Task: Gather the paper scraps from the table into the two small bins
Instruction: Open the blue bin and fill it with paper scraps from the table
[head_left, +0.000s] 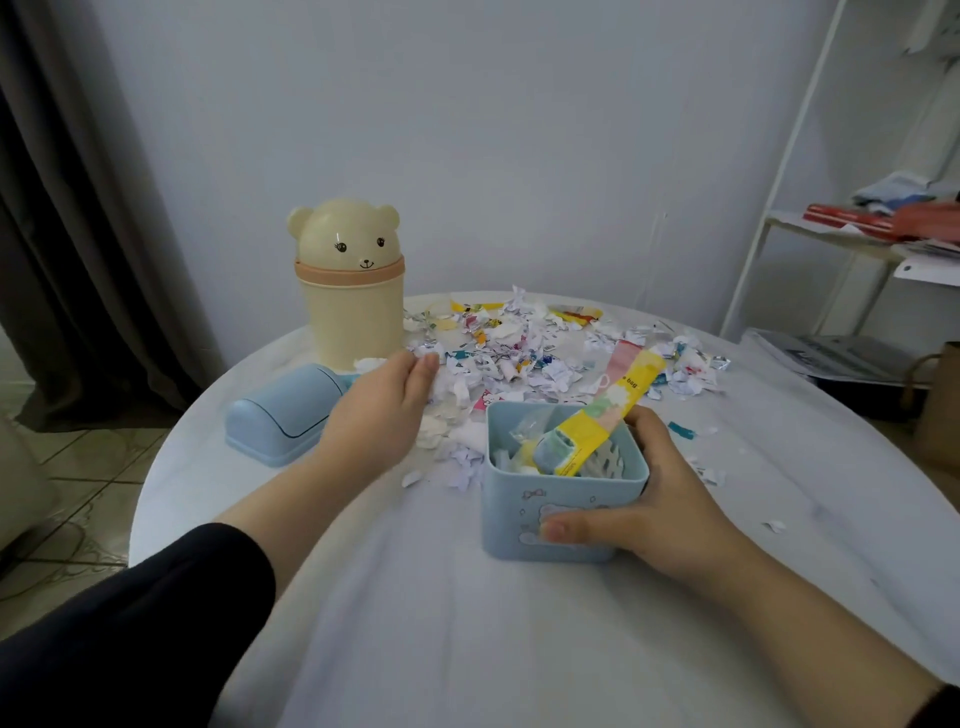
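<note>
Right hand (623, 499) grips the square blue plastic bin (519, 501) at its near corner. Left hand (384, 405) lies flat, fingers straight, on the scraps (519, 348) heaped mid-table (415, 623). These torn paper and foil bits look light and crinkly, so a fast sweep could scatter them off the round edge. The long glossy wrapper (613, 410) leaning out of the bin may flip back out.

Both arms stretched out, one hand loose, one gripping

Left arm in a black sleeve (156, 623) comes in from 7 o'clock, left hand (384, 410) palm down, fingers straight and together toward 1 o'clock. Right hand (644, 499) reaches in from 5 o'clock, thumb and fingers wrapped round a small light-blue square plastic bin (511, 499).
</note>
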